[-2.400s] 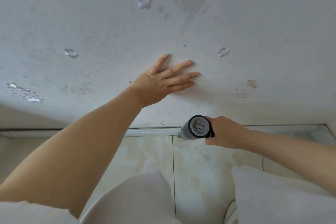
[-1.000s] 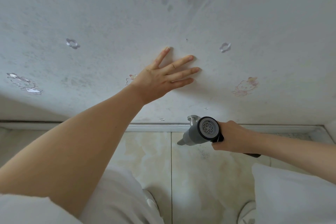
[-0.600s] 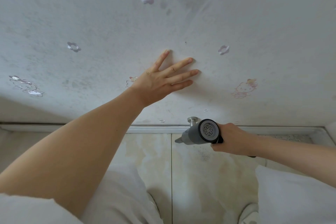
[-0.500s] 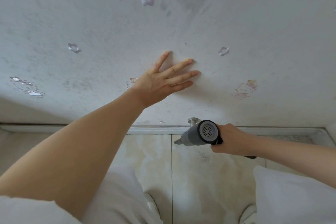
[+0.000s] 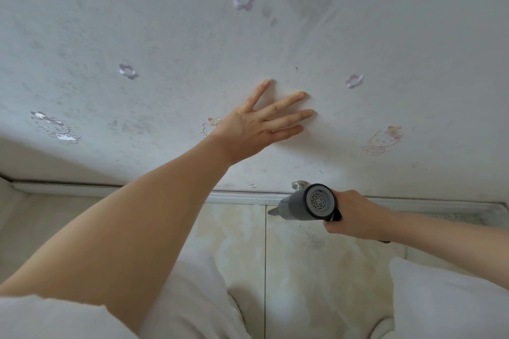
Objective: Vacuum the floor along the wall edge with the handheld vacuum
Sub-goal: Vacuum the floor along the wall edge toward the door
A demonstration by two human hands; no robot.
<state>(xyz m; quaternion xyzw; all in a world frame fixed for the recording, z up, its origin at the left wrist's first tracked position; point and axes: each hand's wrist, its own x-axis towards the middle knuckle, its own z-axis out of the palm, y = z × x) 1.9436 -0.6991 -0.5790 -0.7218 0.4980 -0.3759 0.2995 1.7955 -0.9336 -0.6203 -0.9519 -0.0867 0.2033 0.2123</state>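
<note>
The handheld vacuum [image 5: 305, 205], 1 grey unit with a round vented rear cap facing the camera, hung low over the floor [image 5: 237, 231] just in front of the baseboard [image 5: 154, 192], its narrow nozzle pointing left and down toward the tile by the wall edge. The right hand [image 5: 355, 215] gripped its handle, fingers wrapped around it, with the forearm reaching in from the right. The left hand [image 5: 256, 125] lay flat against the wall [image 5: 165, 22], fingers straight and spread, 4 fingers visible, the arm stretched out from the lower left. On the wall were 3 flower stickers: 1 high [image 5: 243, 0], 1 at left [image 5: 128, 71] and 1 at right [image 5: 354, 80]. There were also 3 cartoon cat stickers: 1 at far left [image 5: 55, 127], 1 at right [image 5: 384, 139] and 1 partly hidden behind the left wrist [image 5: 210, 126]. A grey smudge [image 5: 311, 7] marked the wall near the top flower. A patch of dark specks [image 5: 315, 239] lay on the tile below the right hand. 1 small metal knob [image 5: 298, 184] showed at the wall's foot just behind the vacuum. White clothing [image 5: 192, 297] filled the bottom.
</note>
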